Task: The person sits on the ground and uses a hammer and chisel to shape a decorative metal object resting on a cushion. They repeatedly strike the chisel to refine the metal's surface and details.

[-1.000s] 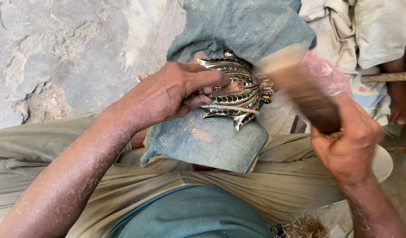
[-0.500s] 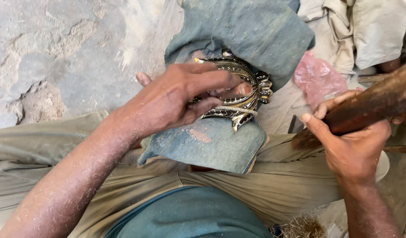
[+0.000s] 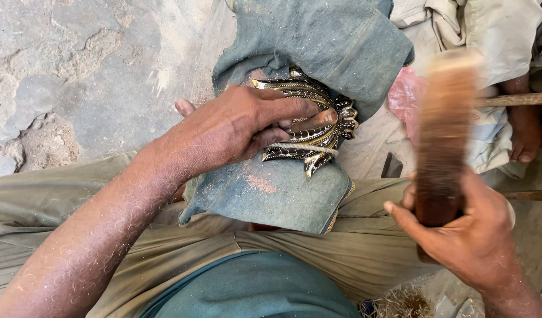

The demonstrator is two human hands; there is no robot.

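Left hand pinning a ribbed metal ornament to a padded knee; right hand gripping a wooden brush.

The left hand presses flat on the dark, gilt-edged metal ornament, whose ribs fan out beyond the fingertips; its long axis slants from upper left to lower right. It lies on a folded blue-grey cloth under the palm. The right hand is wrapped around a wooden brush, blurred, pointing up and away, well right of the ornament.
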